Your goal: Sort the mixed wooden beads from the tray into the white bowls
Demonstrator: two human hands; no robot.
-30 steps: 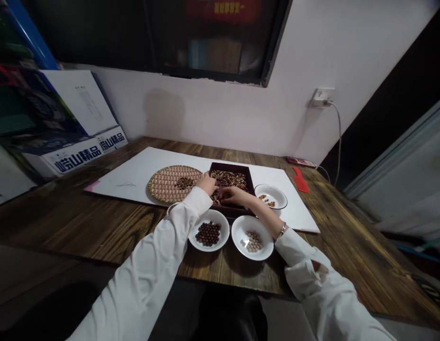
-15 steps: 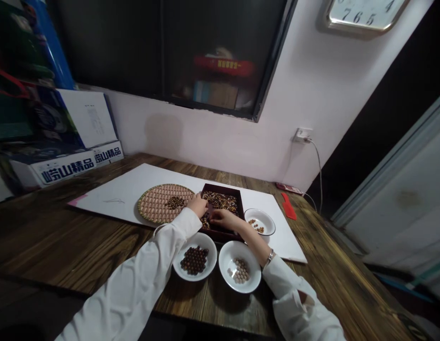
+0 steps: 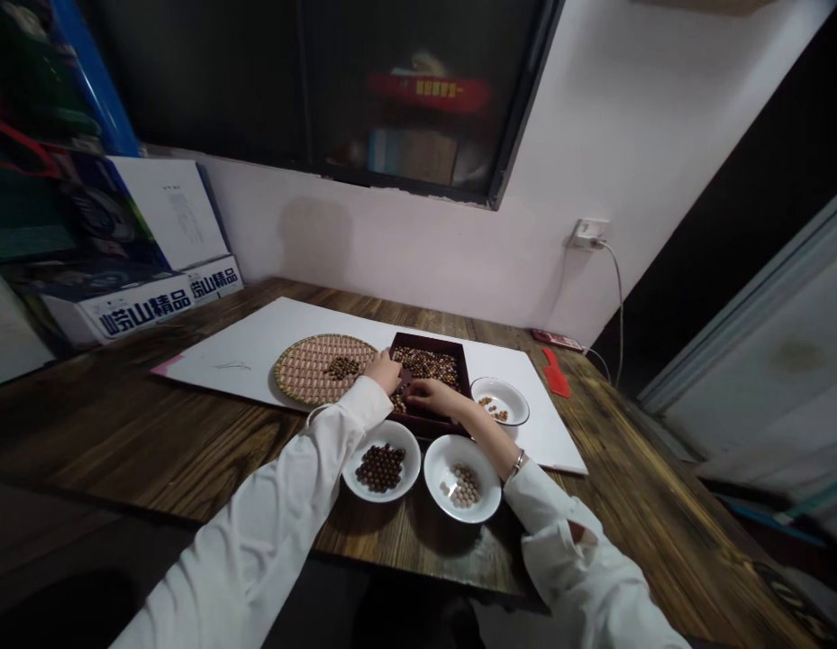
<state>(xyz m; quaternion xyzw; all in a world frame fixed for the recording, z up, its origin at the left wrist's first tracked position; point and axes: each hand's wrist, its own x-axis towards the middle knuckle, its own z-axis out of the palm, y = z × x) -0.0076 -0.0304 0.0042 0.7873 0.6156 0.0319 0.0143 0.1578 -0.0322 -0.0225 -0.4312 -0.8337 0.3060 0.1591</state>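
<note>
My left hand rests at the left rim of a dark maroon wooden tray, its fingers pointing down among the beads. My right hand reaches over the tray's front part, close to a small dark piece. Whether either hand grips anything is hidden. Many brown beads fill the tray. To its left lies a round woven mat with a small heap of dark beads. Below my arms, one white bowl holds dark beads and another holds pale beads. A smaller white bowl holds a few beads.
Everything stands on a white sheet over a dark wooden table. A red plastic comb and a phone lie at the back right. A printed box leans at the back left.
The whole scene has shifted slightly up in the view as my head moved. My hands stay over the tray, with no clear change in their hold.
</note>
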